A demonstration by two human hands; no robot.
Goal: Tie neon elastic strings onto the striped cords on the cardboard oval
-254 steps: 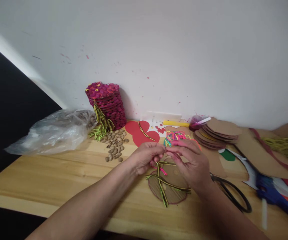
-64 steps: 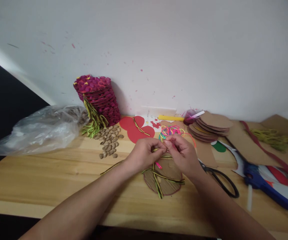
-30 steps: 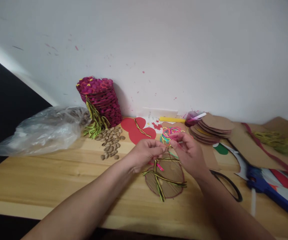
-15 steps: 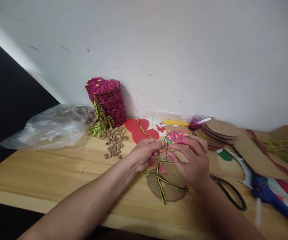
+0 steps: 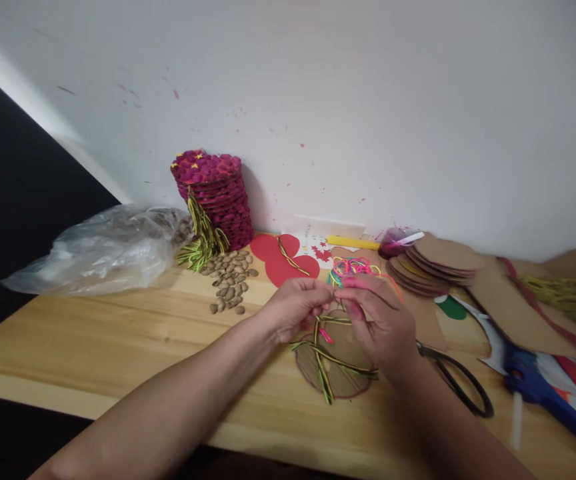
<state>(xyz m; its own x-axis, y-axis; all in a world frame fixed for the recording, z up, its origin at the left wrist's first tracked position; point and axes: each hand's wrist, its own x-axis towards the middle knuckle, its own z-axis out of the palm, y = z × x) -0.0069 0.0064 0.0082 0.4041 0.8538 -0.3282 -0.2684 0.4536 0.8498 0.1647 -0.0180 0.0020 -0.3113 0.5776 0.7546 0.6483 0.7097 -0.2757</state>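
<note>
My left hand (image 5: 302,308) and my right hand (image 5: 384,323) meet with their fingertips pinched together, both shut on a thin dark strand of yarn (image 5: 340,305). Most of that strand is hidden by the fingers. Beneath them lies a round cardboard disc (image 5: 349,348) with a reddish edge. Several lengths of yellow-and-black yarn (image 5: 320,363) cross over the disc, along with a short bright pink piece (image 5: 326,336). Just beyond the fingertips sits a tangle of multicoloured yarn (image 5: 353,267).
Left of the hands are loose brown shells or seeds (image 5: 229,283), a clear plastic bag (image 5: 103,257) and a magenta stack with a tassel (image 5: 215,200). Red paper circles (image 5: 281,263) lie behind. Black-handled scissors (image 5: 461,383), cardboard discs (image 5: 443,255) and a blue-handled tool (image 5: 543,390) occupy the right.
My right hand's fingers have closed in toward the left fingertips, leaving less of the strand showing. The things on the table have stayed put.
</note>
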